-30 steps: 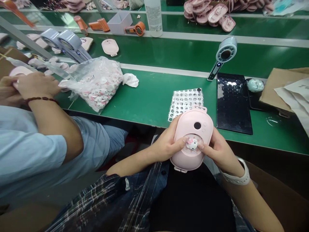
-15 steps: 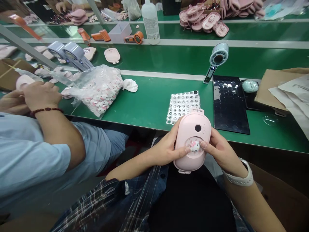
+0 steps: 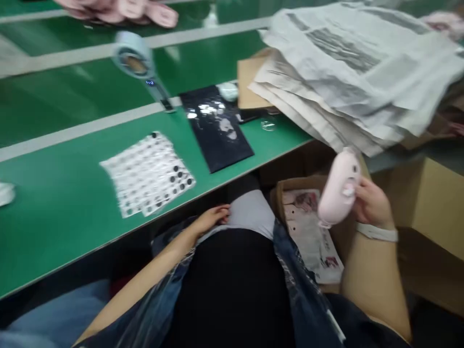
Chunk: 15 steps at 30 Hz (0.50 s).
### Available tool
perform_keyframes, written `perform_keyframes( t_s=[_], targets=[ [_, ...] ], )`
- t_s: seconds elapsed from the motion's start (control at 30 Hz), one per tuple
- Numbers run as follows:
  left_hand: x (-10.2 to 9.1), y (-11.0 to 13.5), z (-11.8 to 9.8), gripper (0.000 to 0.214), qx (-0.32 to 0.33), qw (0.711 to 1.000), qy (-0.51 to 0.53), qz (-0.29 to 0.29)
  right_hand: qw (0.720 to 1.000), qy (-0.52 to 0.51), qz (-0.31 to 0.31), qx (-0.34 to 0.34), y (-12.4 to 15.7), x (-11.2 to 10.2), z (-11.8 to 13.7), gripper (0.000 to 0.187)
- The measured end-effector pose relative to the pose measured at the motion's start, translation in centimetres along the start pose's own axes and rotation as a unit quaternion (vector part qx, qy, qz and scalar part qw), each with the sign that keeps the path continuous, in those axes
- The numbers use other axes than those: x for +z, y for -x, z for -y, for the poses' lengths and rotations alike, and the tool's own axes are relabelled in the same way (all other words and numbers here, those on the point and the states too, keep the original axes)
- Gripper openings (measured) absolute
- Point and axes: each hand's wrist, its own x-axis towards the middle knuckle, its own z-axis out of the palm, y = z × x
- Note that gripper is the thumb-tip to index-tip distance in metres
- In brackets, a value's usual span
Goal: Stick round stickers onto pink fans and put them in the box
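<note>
Now pink case (image 3: 339,191) over open box (image 3: 290,186)

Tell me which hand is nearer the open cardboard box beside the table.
Right. The right hand holds the pink device directly above the cardboard box; the left hand rests on the lap, off to the box's left.

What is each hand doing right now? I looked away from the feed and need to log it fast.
Left hand: holds nothing, fingers loosely open, resting on the lap.
Right hand: closed grip on the pink handheld fan, held above the open cardboard box.
</note>
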Motion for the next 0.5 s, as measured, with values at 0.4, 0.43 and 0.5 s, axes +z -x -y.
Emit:
perform_keyframes(
  t_s=[0.4,0.43,0.5],
  targets=[
    [3.2,-4.2,-1.9,0.023,-0.064,0.995,-0.008,-0.076,0.899,0.004,-0.313,0.306,4.5,-13.2,-26.0,0.021],
    [3.4,-4.2,-2.0,0.021,-0.069,0.994,-0.007,-0.087,0.889,0.008,-0.316,0.331,5.7,-13.1,-27.5,0.018],
    [3.7,-4.2,-2.1,0.017,-0.084,0.990,-0.005,-0.110,0.872,0.013,-0.308,0.381,8.0,-12.6,-30.1,0.011]
  ],
)
